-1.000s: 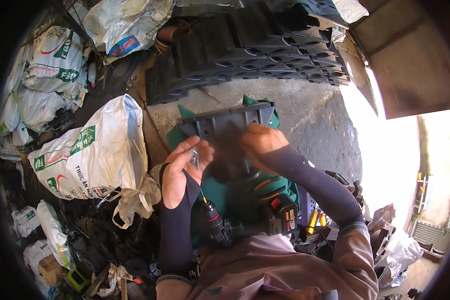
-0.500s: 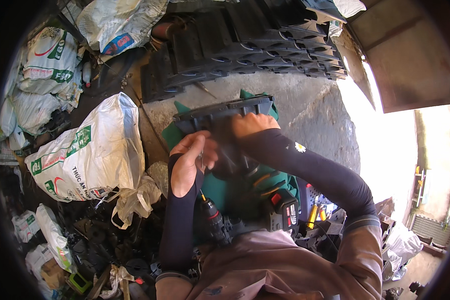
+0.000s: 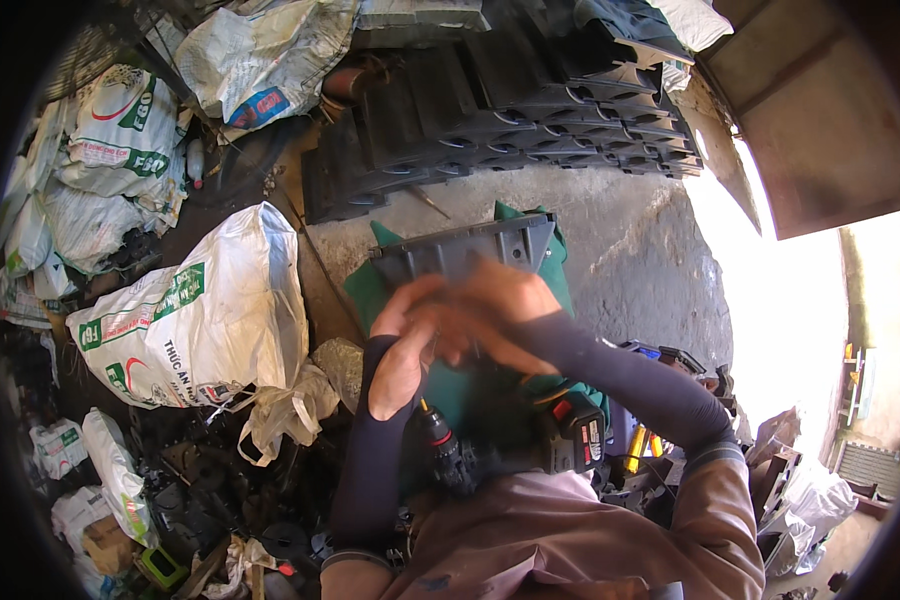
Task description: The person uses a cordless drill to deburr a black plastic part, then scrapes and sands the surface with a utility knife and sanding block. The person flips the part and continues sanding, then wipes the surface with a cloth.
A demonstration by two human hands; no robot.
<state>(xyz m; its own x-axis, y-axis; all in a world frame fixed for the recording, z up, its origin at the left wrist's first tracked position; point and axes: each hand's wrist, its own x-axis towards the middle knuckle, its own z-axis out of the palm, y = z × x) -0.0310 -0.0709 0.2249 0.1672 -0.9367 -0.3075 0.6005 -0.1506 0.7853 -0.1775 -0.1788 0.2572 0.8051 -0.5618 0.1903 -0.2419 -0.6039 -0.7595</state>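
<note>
The grey plastic part (image 3: 465, 250) lies on a green cloth (image 3: 560, 275) on the concrete floor (image 3: 630, 240), right in front of you. Its long side runs left to right, and its right end sits a bit higher in the picture than its left end. Its far edge has ribs and points toward the stack of black plastic parts (image 3: 500, 100) beyond it. A strip of bare floor lies between the two, so there is open room there. To the right of the part the floor is bare too, out to the bright sunlit patch. To the left it is tight: a big white sack (image 3: 205, 310) lies near the cloth's edge.

Your two hands meet over the near side of the part and cover it. Your left hand (image 3: 405, 345) comes up from below with its fingers curled. Your right hand (image 3: 490, 310) reaches across from the right, fingers bent and laid next to the left one. Both are blurred, so you cannot tell what they pinch, if anything. Both arms wear dark sleeves.

Near your lap, a cordless drill (image 3: 510, 450) with a red and black battery lies on the cloth, its nose pointing left.
</note>
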